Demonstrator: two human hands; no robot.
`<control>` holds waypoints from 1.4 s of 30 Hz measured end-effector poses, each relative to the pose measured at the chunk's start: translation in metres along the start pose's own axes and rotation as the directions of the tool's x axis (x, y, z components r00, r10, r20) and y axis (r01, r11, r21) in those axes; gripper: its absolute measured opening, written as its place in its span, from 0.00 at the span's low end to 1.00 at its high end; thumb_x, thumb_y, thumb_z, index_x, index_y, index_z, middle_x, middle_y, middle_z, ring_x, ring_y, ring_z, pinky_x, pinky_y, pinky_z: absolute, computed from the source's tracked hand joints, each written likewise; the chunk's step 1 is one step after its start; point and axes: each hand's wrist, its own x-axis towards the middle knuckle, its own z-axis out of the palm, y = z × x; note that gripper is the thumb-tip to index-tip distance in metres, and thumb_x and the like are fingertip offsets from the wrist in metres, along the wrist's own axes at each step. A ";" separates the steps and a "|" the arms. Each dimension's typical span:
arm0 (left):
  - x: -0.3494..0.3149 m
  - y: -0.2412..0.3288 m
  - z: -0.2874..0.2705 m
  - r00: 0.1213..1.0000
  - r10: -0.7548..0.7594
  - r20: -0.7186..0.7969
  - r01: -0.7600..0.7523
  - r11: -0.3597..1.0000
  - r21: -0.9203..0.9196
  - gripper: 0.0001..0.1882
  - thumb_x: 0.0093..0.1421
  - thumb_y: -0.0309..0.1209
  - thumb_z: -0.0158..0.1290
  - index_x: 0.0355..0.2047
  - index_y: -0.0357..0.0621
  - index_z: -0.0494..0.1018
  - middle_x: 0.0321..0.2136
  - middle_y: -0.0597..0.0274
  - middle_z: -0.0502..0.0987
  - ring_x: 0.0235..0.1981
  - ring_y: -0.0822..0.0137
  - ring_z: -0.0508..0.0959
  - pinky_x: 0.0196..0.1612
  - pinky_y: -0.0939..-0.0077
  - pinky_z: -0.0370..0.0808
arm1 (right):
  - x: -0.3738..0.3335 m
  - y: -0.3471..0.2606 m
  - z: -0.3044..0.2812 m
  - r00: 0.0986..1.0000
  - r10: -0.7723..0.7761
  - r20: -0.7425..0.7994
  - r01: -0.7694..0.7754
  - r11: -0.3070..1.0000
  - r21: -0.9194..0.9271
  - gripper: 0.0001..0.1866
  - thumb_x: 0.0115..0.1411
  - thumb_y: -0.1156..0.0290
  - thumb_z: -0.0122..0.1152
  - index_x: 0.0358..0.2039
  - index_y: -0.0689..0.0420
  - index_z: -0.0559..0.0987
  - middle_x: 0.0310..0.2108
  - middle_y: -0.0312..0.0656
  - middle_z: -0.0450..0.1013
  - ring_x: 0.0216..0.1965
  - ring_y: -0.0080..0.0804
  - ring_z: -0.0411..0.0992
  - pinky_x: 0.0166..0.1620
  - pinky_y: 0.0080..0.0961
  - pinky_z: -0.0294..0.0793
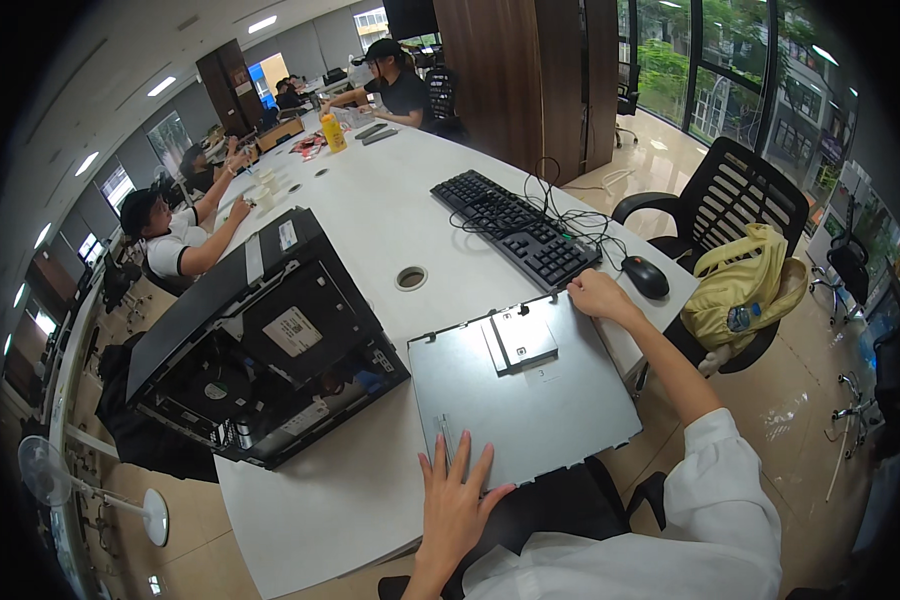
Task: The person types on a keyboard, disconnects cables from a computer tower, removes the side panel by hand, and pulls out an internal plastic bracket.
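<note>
A grey metal computer side panel (450, 390) lies flat at the front of the white table, its near edge reaching over the table's edge toward me. My left hand (455, 495) rests on its near left part, open, with fingers spread. At the far right corner my right hand (602, 297) is closed on the panel's edge; its fingertips are partly hidden. To the left of the panel stands a black desktop computer case (270, 330), turned at an angle. Its side is uncovered, and a fan and inner parts show.
Beyond the panel are a black keyboard (515, 225) with loose cables and a black mouse (646, 277). A round cable hole (411, 278) is in the white table (300, 530). A chair (740, 190) holds a yellow bag (740, 290). Several people sit farther along, near a yellow bottle (332, 133).
</note>
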 end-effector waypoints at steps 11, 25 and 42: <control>0.030 0.028 0.021 0.995 -0.060 -0.077 0.058 0.998 -0.025 0.33 0.66 0.51 0.59 0.63 0.41 0.74 0.70 0.36 0.62 0.70 0.23 0.55 0.69 0.24 0.51 | 0.045 -0.027 0.009 0.965 -0.188 -0.183 0.131 0.949 -0.286 0.15 0.57 0.72 0.58 0.41 0.66 0.85 0.44 0.63 0.81 0.48 0.61 0.81 0.53 0.52 0.79; 0.059 0.045 0.034 0.987 -0.152 -0.053 0.154 0.987 0.051 0.36 0.69 0.57 0.51 0.64 0.41 0.73 0.70 0.36 0.61 0.70 0.21 0.55 0.67 0.21 0.52 | 0.085 -0.030 0.019 0.832 -0.517 -0.203 0.314 0.740 -0.595 0.12 0.56 0.71 0.56 0.35 0.59 0.86 0.35 0.59 0.82 0.38 0.59 0.82 0.43 0.52 0.81; 0.046 0.041 0.008 0.994 0.057 -0.090 -0.073 0.979 -0.188 0.34 0.68 0.30 0.58 0.69 0.29 0.61 0.74 0.26 0.48 0.75 0.28 0.45 0.74 0.39 0.52 | -0.057 -0.007 0.012 0.793 -0.569 -0.220 0.516 0.818 -0.253 0.15 0.61 0.67 0.61 0.47 0.55 0.85 0.40 0.47 0.82 0.44 0.48 0.80 0.47 0.45 0.80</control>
